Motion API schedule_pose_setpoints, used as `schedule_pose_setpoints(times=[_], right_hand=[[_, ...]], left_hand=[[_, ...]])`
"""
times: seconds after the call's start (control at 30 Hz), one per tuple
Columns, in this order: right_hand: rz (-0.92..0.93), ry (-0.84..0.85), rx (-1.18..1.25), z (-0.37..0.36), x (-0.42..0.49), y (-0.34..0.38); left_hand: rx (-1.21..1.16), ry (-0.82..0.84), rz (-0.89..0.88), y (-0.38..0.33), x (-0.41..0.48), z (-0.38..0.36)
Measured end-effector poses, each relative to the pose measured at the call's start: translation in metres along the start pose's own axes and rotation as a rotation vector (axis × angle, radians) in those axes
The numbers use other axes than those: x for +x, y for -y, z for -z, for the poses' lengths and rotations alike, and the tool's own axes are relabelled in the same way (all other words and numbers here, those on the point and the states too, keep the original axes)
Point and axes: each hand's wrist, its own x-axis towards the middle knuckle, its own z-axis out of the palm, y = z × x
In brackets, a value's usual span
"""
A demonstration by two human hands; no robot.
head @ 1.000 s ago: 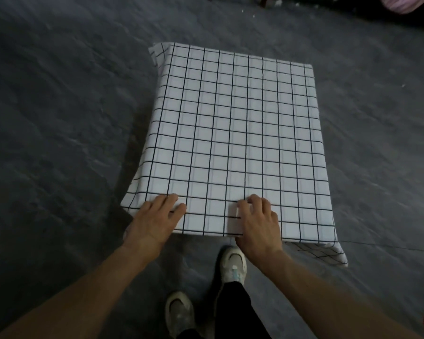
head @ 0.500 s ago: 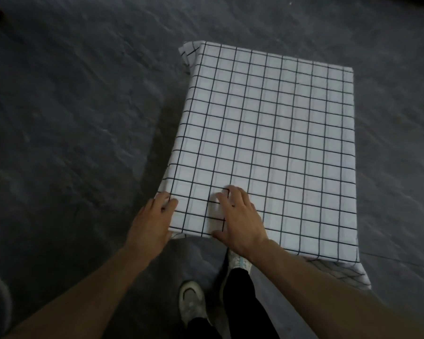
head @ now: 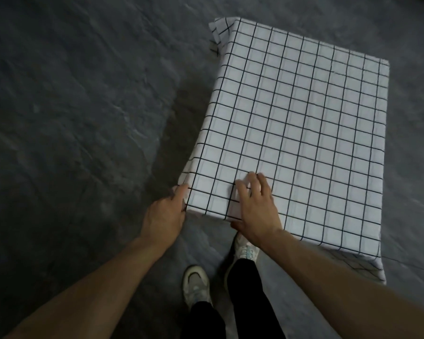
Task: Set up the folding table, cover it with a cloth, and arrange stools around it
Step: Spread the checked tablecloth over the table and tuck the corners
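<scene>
Covering the counter from edge to edge, the white cloth (head: 304, 133) with its thin black grid lies flat and smooth, so the counter itself is hidden. It stands right of the middle of the view on a dark grey floor (head: 71, 118). The cloth hangs over the left and near sides, with loose flaps at the far-left and near-right corners. The right grip (head: 255, 211) lies flat on the cloth by the near edge, fingers straight and slightly apart. The left grip (head: 163, 216) touches the hanging cloth at the near-left corner; its fingertips are hidden, so I cannot tell whether it pinches the cloth. 2 pale shoes (head: 196, 285) stand just before the near edge. The floor stretches wide to the left, with narrower strips along the right and far sides.
</scene>
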Motion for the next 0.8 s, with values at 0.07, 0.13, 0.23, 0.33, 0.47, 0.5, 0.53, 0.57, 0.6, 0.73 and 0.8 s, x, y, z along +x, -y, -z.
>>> schedule_pose_setpoints(times=[0.07, 0.13, 0.23, 0.33, 0.47, 0.5, 0.53, 0.57, 0.6, 0.73, 0.8], right_hand=[[-0.006, 0.004, -0.008, -0.001, 0.001, 0.002], [-0.014, 0.013, -0.023, -0.001, 0.0, 0.004], [-0.021, 0.025, -0.052, -0.002, 0.001, 0.006], [-0.022, 0.033, -0.088, -0.003, 0.002, 0.008], [-0.021, 0.036, -0.115, -0.004, 0.002, 0.008], [-0.016, 0.044, -0.132, -0.004, 0.002, 0.008], [-0.014, 0.047, -0.143, -0.004, 0.003, 0.008], [-0.014, 0.044, -0.146, -0.004, 0.003, 0.008], [-0.016, 0.039, -0.145, -0.004, 0.003, 0.009], [-0.019, 0.034, -0.148, -0.004, 0.001, 0.01], [-0.025, 0.037, -0.138, -0.003, 0.001, 0.01]], left_hand=[[-0.094, 0.005, 0.006, 0.008, -0.003, -0.002], [-0.238, 0.019, 0.024, 0.012, -0.007, -0.003], [-0.375, -0.004, 0.073, 0.012, -0.009, -0.007], [-0.419, -0.037, 0.109, 0.005, -0.007, -0.012], [-0.385, -0.112, 0.149, -0.005, -0.004, -0.012], [-0.363, -0.13, 0.152, -0.005, -0.003, -0.012], [-0.342, -0.14, 0.148, -0.005, -0.003, -0.011], [-0.323, -0.142, 0.143, -0.005, -0.004, -0.011], [-0.306, -0.141, 0.142, -0.005, -0.006, -0.011], [-0.328, -0.148, 0.244, -0.008, -0.013, -0.017], [-0.332, -0.122, 0.34, -0.012, -0.013, -0.018]])
